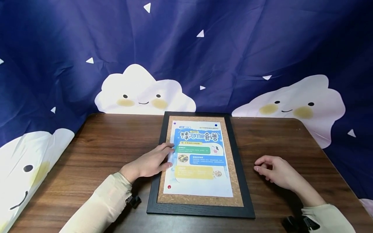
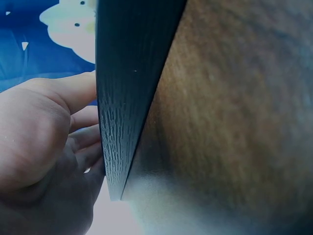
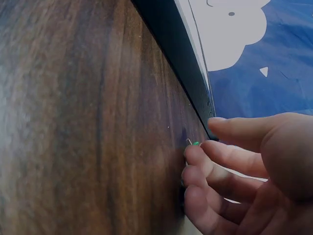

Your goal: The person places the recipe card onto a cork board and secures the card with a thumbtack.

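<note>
A printed poster [image 1: 201, 186] lies on a black-framed cork board [image 1: 237, 187], with a purple pin [image 1: 175, 123], a blue pin [image 1: 216, 125] and a red pin [image 1: 169, 187] in its corners. My left hand [image 1: 150, 161] rests on the board's left side, its fingers stretched over the frame onto the poster. The left wrist view shows that hand beside the frame's outer edge [image 2: 120, 112]. Right of the board, my right hand [image 1: 276, 170] is low over the table with curled fingers. A small green pin [image 3: 196, 143] shows at its fingertips, mostly hidden, its metal point protruding.
The brown wooden table [image 1: 116, 139] extends on both sides of the board. Behind it hangs a dark blue curtain [image 1: 175, 42] printed with smiling clouds and white triangles. The board's top end lies close to the table's far edge.
</note>
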Tool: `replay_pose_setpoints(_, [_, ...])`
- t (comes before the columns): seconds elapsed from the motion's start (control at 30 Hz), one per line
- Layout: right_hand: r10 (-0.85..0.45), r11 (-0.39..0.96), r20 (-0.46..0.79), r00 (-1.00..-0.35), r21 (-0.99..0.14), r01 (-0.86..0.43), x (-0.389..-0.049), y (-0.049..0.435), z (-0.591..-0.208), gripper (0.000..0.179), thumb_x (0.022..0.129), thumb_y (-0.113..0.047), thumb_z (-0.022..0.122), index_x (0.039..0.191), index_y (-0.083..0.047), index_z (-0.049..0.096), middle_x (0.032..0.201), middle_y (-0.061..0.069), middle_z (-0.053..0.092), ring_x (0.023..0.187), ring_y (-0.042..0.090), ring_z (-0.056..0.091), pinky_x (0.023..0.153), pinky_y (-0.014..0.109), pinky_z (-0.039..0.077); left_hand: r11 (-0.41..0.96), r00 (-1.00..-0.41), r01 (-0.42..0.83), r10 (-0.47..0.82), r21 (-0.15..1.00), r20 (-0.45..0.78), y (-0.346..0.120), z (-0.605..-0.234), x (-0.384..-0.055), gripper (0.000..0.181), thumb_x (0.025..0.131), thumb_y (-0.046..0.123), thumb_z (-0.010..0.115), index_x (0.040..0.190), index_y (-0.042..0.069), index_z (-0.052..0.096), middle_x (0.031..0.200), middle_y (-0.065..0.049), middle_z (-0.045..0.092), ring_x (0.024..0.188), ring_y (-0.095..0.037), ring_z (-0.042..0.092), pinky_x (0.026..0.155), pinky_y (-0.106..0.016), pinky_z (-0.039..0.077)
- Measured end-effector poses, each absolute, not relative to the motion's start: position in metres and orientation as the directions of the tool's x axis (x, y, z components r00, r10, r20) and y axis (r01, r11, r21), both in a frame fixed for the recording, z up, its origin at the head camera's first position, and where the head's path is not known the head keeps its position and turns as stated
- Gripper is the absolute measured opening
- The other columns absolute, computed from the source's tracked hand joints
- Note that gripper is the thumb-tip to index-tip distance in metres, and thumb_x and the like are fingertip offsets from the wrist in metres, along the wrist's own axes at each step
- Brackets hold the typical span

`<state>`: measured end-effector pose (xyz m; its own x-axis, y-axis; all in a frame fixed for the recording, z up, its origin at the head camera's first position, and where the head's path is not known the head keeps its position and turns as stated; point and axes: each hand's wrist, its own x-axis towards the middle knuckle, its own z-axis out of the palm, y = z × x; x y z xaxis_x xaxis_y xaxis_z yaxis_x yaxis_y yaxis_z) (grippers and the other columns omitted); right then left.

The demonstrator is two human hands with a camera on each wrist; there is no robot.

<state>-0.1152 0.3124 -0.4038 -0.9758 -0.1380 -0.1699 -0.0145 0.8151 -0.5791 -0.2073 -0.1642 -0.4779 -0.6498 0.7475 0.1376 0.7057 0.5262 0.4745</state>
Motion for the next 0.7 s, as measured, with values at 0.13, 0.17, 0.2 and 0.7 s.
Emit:
replay_pose_setpoints(0.13, [-0.159,0.817,-0.162,-0.974,-0.575,-0.038,-0.115,0.313,-0.406,0.018,0.102,-0.014,0.075,0.114,-0.002,0.073,0.076,-0.002,0.067,0.060,0.011,0.058,0.054,0.028,0.052,0.536,-0.659,0.689,0.743,0.487,0.115,-0.161,-0.468,-0.202,0.057,0.112,0.039,0.061,0.149,-0.003,0.054,0.165,-0.019,0.042,0.150,-0.035,0.045,0.116,-0.048,0.048])
replay_pose_setpoints(0.17, [-0.155,0.821,-0.162,-0.975,-0.569,-0.036,-0.115,0.313,-0.406,0.017,0.101,-0.015,0.075,0.113,-0.002,0.073,0.075,-0.003,0.066,0.059,0.011,0.058,0.055,0.028,0.051,0.537,-0.662,0.681,0.742,0.498,0.105,-0.160,-0.462,-0.200,0.056,0.112,0.036,0.062,0.149,-0.005,0.054,0.165,-0.020,0.042,0.150,-0.037,0.045,0.116,-0.050,0.048])
replay_pose_setpoints(0.2, [-0.152,0.825,-0.161,-0.975,-0.564,-0.036,-0.115,0.313,-0.406,0.015,0.101,-0.014,0.075,0.111,-0.003,0.073,0.074,-0.003,0.066,0.059,0.011,0.058,0.055,0.028,0.051,0.535,-0.661,0.677,0.743,0.504,0.099,-0.159,-0.456,-0.197,0.055,0.112,0.034,0.062,0.148,-0.007,0.054,0.164,-0.022,0.042,0.150,-0.038,0.045,0.115,-0.052,0.047])
replay_pose_setpoints(0.7, [-0.155,0.883,-0.135,-0.979,-0.463,-0.076,-0.117,0.313,-0.408,0.011,0.100,-0.017,0.076,0.090,-0.017,0.072,0.077,-0.006,0.065,0.069,0.012,0.056,0.069,0.029,0.043,0.533,-0.659,0.685,0.744,0.497,0.110,-0.163,-0.467,-0.203,0.059,0.112,0.041,0.059,0.151,-0.002,0.052,0.166,-0.020,0.041,0.152,-0.037,0.044,0.115,-0.052,0.048])
